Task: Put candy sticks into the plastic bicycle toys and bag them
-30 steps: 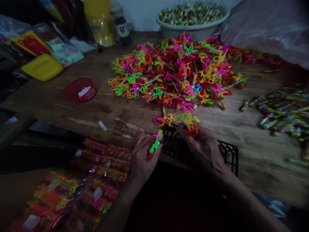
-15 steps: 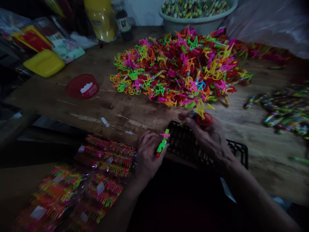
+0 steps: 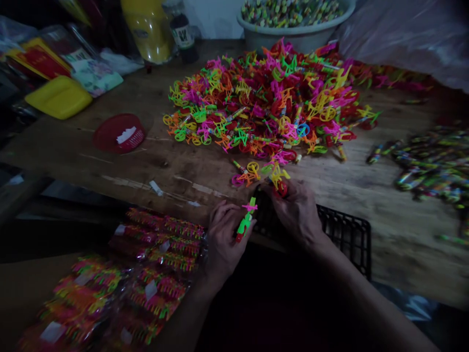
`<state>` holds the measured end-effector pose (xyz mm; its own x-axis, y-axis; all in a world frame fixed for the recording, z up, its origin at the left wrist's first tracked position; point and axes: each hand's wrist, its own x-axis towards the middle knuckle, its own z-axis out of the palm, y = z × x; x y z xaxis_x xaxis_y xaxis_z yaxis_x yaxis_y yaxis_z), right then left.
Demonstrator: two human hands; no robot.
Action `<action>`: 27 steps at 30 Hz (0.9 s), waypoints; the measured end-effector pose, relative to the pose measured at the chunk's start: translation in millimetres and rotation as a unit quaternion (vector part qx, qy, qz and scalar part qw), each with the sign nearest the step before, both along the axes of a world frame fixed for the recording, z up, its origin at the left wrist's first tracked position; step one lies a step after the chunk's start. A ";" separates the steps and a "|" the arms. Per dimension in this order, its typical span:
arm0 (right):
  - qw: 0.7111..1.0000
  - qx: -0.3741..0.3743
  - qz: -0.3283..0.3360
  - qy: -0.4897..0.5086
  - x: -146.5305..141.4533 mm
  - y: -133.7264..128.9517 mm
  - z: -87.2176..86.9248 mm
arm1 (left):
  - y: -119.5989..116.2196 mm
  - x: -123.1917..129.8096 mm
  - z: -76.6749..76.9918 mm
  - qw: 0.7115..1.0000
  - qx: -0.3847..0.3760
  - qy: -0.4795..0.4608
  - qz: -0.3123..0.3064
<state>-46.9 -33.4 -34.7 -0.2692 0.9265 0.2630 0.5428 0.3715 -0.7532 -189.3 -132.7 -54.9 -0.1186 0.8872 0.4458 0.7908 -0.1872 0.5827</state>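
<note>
My left hand (image 3: 225,239) is closed, pinching a small green plastic toy (image 3: 245,222) with a pink crosspiece and a red end. The toy points up and away from me. My right hand (image 3: 298,210) is closed on a yellow-and-red plastic toy (image 3: 279,181), just right of the left hand; its fingertips are partly hidden. Under and beside the right hand lies a black plastic grid tray (image 3: 348,234) at the table's front edge. Several loose toys (image 3: 249,176), orange, pink and yellow with wheel-like rings, lie just beyond the hands.
A large heap of bright plastic toys (image 3: 264,102) covers the table's middle. Behind it stands a grey tub (image 3: 296,36) of small pieces. Patterned tubes (image 3: 432,161) lie at right, a red basket (image 3: 104,134) at left. Bagged toys (image 3: 157,254) sit below the table's edge.
My right hand has moved left with the yellow-and-red toy, closer to my left hand, uncovering more of the tray's right side. Several toys now lie loose at the heap's front. The left hand keeps its hold.
</note>
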 end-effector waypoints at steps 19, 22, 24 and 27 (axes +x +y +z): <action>0.984 0.079 0.086 -0.133 -7.2 -5.1 -2.7 | 18.3 15.8 79.3 0.981 -0.188 -0.034 -0.034; 0.980 0.091 0.073 -0.160 -8.9 -5.8 -4.9 | 22.2 19.3 66.6 0.978 -0.192 -0.058 -0.049; 0.978 0.096 0.066 -0.170 -9.9 -6.0 -5.7 | 21.2 20.1 64.3 0.976 -0.200 -0.065 -0.056; 0.979 0.098 0.069 -0.168 -10.4 -6.2 -6.0 | 19.3 21.7 65.0 0.971 -0.220 -0.064 -0.065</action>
